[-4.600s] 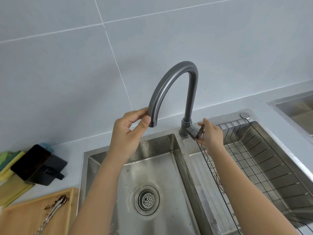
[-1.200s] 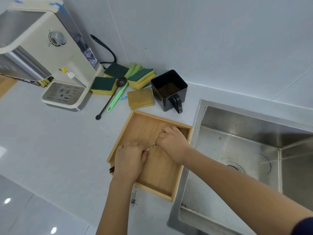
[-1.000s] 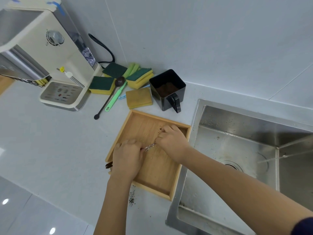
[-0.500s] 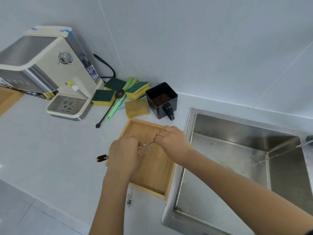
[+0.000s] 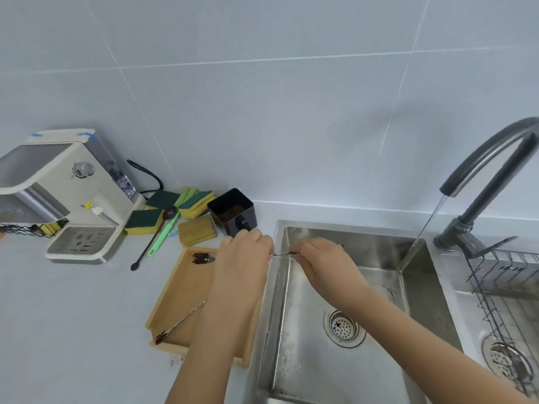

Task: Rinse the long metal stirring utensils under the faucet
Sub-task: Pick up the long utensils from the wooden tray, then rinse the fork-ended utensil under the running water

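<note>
The sink (image 5: 420,290) is the landmark, and water already runs from the faucet (image 5: 478,167) into its far right corner — ready for rinsing. Its basin holds only a drain strainer (image 5: 343,328) and wet streaks. Right of the sink a wire rack (image 5: 507,290) sits in a second basin, likely where clean things dry.

Left of the sink lies the tray (image 5: 175,290) on the bench (image 5: 73,316), with a brown smear at its far end and one stirrer (image 5: 182,319) lying across it, its dirty tip near the tray's front-left corner — probably awaiting its turn.

Both hands meet over the sink's left rim. The left hand (image 5: 245,258) and right hand (image 5: 323,258) each have a grip clamped on a thin metal rod (image 5: 281,253), a short length of it showing between them; two hands likely steady it on its way to the stream. It is not yet under the water.

Behind the tray a black cup (image 5: 233,212) holds brown grounds.
</note>
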